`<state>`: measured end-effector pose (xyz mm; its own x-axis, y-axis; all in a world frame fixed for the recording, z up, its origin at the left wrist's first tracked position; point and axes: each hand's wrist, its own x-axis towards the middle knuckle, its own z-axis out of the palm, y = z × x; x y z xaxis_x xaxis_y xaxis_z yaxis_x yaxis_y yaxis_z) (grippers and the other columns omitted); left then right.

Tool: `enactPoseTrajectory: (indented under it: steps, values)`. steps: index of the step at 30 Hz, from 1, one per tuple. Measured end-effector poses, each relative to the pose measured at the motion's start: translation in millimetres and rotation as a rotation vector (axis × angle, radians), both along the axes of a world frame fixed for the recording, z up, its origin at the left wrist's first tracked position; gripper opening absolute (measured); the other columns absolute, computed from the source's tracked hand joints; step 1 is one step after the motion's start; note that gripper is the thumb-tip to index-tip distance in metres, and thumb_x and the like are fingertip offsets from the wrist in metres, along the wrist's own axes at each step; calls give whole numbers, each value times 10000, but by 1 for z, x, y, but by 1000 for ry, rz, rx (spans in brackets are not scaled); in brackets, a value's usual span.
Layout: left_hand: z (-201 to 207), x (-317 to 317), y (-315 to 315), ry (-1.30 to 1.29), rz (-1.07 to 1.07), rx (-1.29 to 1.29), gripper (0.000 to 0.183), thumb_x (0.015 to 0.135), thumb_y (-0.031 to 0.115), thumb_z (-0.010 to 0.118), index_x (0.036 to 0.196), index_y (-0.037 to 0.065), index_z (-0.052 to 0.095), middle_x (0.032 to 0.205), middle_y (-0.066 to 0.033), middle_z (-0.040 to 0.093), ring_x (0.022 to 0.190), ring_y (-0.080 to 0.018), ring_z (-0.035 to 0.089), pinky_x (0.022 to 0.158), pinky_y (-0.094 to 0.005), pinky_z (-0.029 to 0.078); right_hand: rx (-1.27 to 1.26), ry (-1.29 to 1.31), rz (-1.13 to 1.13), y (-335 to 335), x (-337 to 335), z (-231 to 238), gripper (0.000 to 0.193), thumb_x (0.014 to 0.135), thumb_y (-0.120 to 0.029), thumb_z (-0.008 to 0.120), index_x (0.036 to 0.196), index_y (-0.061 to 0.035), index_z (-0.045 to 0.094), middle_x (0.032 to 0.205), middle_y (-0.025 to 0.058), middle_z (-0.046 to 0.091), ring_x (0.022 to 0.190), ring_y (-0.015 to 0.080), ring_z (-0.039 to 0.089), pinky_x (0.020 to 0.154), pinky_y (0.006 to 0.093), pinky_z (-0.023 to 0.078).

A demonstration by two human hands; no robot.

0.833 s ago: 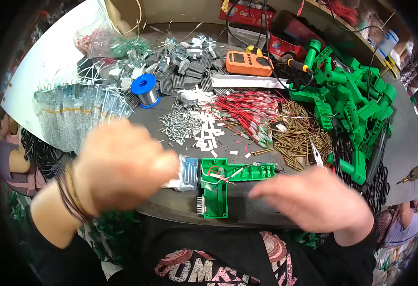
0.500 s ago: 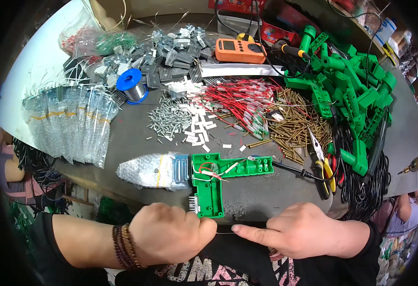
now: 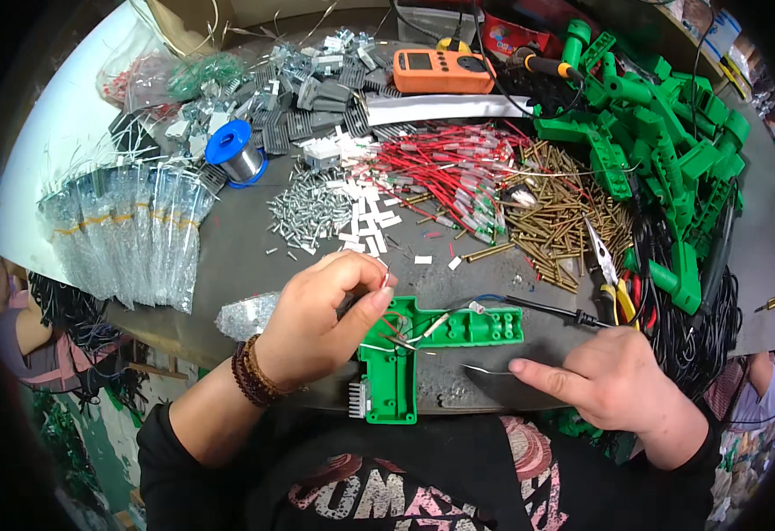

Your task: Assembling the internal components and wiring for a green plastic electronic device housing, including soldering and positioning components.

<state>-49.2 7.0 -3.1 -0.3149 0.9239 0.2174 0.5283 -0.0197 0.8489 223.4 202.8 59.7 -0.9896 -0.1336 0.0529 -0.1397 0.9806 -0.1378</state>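
Left hand (image 3: 321, 305): your thumb and forefinger pinch a small red-and-white piece (image 3: 386, 280), its far end hidden. Right hand (image 3: 613, 385): forefinger extended, other fingers curled; a thin silvery wire (image 3: 485, 369) juts from the fingertip toward your left. Your thumb's grip there cannot be seen.

Green housing (image 3: 395, 380) lies between your hands, hollow side up, near the left; its wires include a white-sleeved lead (image 3: 434, 326).

Step in hand, judged: wiring work at the housing, both ends held but apart. The next move seems to call for a steady left pinch and fine control of the wire tip, clear of the loose leads.

Containers: beyond your left hand, a blue spool (image 3: 231, 146) carries silvery wire; farther out, a clear bag (image 3: 140, 84) shows reddish contents. Left of that hand, bubble-wrap sleeves (image 3: 126, 239) stand in a row, contents blurred by the wrap. Far beyond both hands, a translucent bin (image 3: 427, 25) and a red box (image 3: 516, 37); contents unclear.
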Motion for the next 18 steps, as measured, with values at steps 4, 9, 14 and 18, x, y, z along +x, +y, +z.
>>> enactPoseTrajectory:
  steps: [4, 9, 14, 18]
  values:
    - [3, -6, 0, -176, -31, -63, 49, 927, 35, 621, 911, 8, 583, 1042, -123, 658, 954, -185, 653, 867, -315, 513, 155, 44, 108, -2, -26, 8, 485, 746, -193, 636, 1224, -243, 701, 619, -47, 414, 514, 119, 493, 471, 277, 402]
    - [2, -12, -3, -257, -54, -78, 62, 921, 45, 630, 892, 13, 586, 1049, -118, 657, 966, -179, 648, 880, -322, 507, 314, 88, 135, -2, -34, 12, 391, 772, -170, 671, 1160, -196, 711, 620, -47, 408, 524, 116, 488, 474, 290, 376]
    - [1, -18, -4, 27, -117, -1, 132, 873, 64, 719, 929, 11, 612, 1064, -140, 667, 921, -252, 672, 826, -344, 541, 335, 99, 178, -7, -41, 18, 385, 751, -173, 691, 1136, -159, 716, 607, -51, 400, 522, 115, 471, 472, 292, 332]
    - [29, -23, -19, 298, -117, 5, 276, 777, 103, 813, 983, 37, 642, 1110, -137, 659, 984, -316, 649, 864, -392, 521, 281, 114, 202, -14, -50, 7, 375, 763, -165, 686, 1136, -151, 714, 601, -49, 403, 523, 122, 469, 481, 293, 330]
